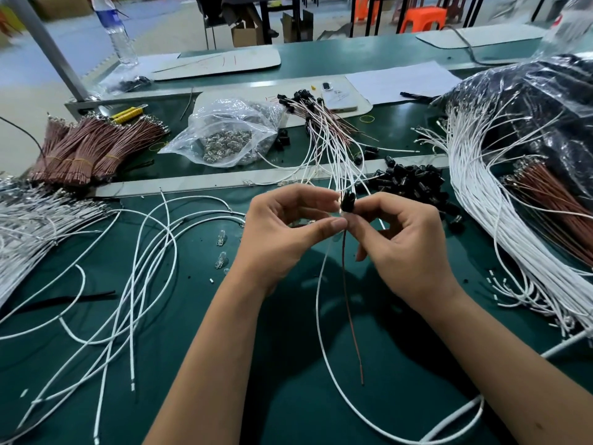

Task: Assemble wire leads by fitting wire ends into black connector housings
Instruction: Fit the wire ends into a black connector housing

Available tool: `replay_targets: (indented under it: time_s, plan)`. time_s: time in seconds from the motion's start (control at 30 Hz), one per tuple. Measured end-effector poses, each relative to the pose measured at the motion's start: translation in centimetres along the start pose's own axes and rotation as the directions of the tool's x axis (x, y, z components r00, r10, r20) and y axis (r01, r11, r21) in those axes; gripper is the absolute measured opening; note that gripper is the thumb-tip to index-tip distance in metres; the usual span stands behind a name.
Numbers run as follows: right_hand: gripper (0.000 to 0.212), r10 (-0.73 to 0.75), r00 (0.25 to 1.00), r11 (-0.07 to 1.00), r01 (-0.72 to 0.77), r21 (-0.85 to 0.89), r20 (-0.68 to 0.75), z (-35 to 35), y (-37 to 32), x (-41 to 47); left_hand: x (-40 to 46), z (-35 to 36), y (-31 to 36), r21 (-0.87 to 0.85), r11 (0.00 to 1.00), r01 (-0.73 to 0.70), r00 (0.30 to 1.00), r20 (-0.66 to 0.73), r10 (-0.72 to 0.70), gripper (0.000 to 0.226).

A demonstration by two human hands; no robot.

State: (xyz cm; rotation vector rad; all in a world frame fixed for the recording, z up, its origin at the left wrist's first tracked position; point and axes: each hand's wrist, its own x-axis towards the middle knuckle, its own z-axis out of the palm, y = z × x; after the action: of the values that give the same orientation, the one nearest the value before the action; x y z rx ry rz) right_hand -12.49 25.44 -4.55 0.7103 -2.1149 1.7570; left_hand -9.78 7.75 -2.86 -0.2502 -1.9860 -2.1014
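A small, glossy black connector housing [348, 201] sits pinched between the fingertips of the left hand [282, 232] and right hand [407, 242], a brown wire [351, 316] and white wire [324, 316] trailing below both.

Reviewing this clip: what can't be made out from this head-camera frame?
- Whether the wire ends are seated in the black housing: fingertips of the left hand and right hand cover the joint.
- Contents of the clear bag: small shiny metal parts, too small to identify.
- The dark plastic bag: cut off by the right edge; glare hides what is inside.
- The water bottle: top cut off, label blurred.
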Motion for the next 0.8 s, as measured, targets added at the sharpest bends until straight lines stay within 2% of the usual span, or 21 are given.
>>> replay_targets:
  time_s: [0.17, 0.33, 0.47, 0.63, 0.8]
  plan:
    - [0.013, 0.072, 0.997, 0.996, -0.072, 0.059, 0.000, -0.07, 0.12, 0.14, -0.13, 0.17, -0.60, 0.019, 0.993, 0.113, 0.993, 0.038, -0.113, 0.019]
    - [0.011, 0.111, 0.993, 0.992, -0.113, 0.064, 0.035, -0.05, 0.26, 0.15, -0.11, 0.33, -0.86, 0.017, 0.993, 0.118, 0.993, 0.008, -0.118, 0.017]
    - [0.012, 0.173, 0.984, 0.974, -0.178, 0.138, 0.045, -0.08, 0.23, 0.20, -0.06, 0.52, -0.96, 0.002, 0.992, 0.125, 0.992, -0.025, -0.125, 0.019]
    - [0.011, 0.206, 0.974, 0.960, -0.220, 0.175, 0.091, -0.09, 0.19, 0.22, -0.11, 0.37, -0.89, 0.034, 0.992, 0.120, 0.993, 0.008, -0.120, 0.022]
    - [0.015, 0.199, 0.962, 0.968, -0.222, 0.113, 0.185, 0.06, 0.11, 0.05, 0.11, 0.10, -0.13, -0.041, 0.993, 0.114, 0.993, 0.012, -0.113, 0.023]
